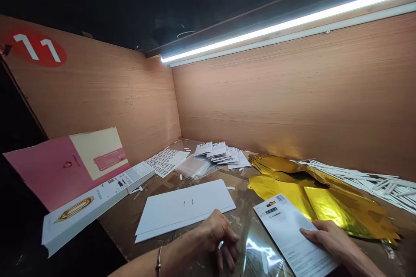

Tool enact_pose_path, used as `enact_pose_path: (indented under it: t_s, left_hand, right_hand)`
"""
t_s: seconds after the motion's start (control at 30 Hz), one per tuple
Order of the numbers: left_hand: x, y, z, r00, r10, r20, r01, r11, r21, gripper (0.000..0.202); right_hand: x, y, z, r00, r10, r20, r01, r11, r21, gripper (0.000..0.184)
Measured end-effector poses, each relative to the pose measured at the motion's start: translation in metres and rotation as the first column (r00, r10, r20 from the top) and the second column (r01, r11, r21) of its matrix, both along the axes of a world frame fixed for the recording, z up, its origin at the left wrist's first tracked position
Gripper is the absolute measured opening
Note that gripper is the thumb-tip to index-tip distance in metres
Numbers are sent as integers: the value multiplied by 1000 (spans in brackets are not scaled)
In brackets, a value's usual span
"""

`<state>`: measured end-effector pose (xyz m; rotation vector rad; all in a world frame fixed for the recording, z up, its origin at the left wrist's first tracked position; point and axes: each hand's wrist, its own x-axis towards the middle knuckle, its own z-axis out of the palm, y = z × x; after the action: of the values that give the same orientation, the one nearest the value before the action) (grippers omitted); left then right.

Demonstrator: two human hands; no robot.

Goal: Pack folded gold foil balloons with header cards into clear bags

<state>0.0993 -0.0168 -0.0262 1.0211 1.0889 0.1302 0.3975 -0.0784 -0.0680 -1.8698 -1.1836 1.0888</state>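
My left hand point(218, 237) rests near the table's front edge, fingers curled down onto a clear plastic bag point(261, 254). My right hand point(328, 237) lies to the right, with its fingers pressed on a white printed card point(290, 234) that sits partly in the clear bag. Behind the card lies a heap of gold foil balloons point(325, 197). A white folded card sheet point(183, 207) lies just beyond my left hand.
A long white box with a gold shape point(94, 203) and a pink and cream board point(69, 164) lean at the left. Sticker sheets point(165, 161), clear bags point(195, 167) and stacked white cards point(221, 152) sit at the back. White straws point(373, 181) lie at the right. Wooden walls surround the table.
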Motion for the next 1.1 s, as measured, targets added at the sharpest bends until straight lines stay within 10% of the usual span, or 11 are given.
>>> enact_pose_path:
  t_s: [0.13, 0.33, 0.7, 0.83, 1.1]
  left_hand:
    - [3, -6, 4, 958, 217, 188, -238, 967, 94, 18]
    - [9, -10, 8, 805, 488, 338, -535, 843, 57, 18]
    - [22, -28, 3, 767, 547, 336, -572, 820, -29, 20]
    - [12, -36, 7, 768, 560, 310, -591, 807, 6, 24]
    - [11, -51, 8, 686, 585, 433, -667, 743, 52, 39]
  right_hand:
    - [2, -20, 35, 903, -88, -420, 61, 995, -77, 23]
    - [-4, -66, 74, 842, -40, -538, -22, 994, -109, 21]
    - [-85, -68, 33, 785, 47, -618, -217, 955, -203, 15]
    - [-81, -55, 35, 886, -74, -458, -30, 976, -217, 13]
    - [-94, -60, 48, 858, 45, -512, -52, 999, 1, 21]
